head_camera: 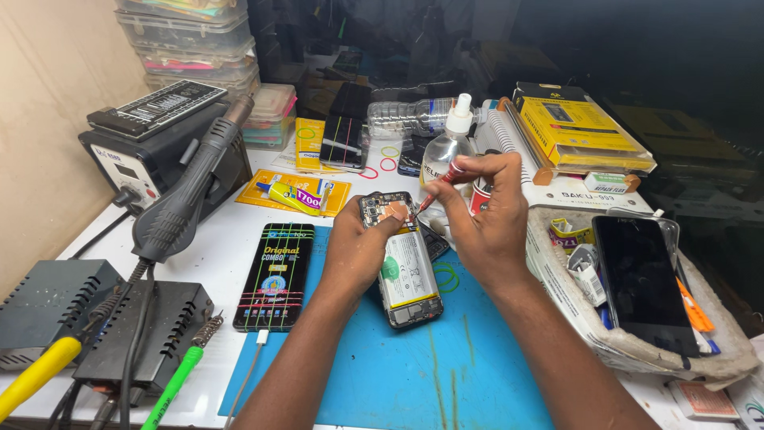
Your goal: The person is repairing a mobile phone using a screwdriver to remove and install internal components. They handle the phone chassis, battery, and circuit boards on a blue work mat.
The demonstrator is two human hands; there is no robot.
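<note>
The opened smartphone (402, 267), back cover removed and battery exposed, was raised at a tilt above the blue work mat (414, 366) on the surface. The left hand (358, 247) was closed around the phone's upper left edge, thumb lying across its top. The right hand (485, 219) was positioned just right of the phone's top, fingers pinched shut on a red-handled precision tool (438, 187) whose tip met the upper circuit board area. A boxed screen protector (276, 275) lay left of the hands, and a dark phone (641, 279) rested in a tray to the right.
</note>
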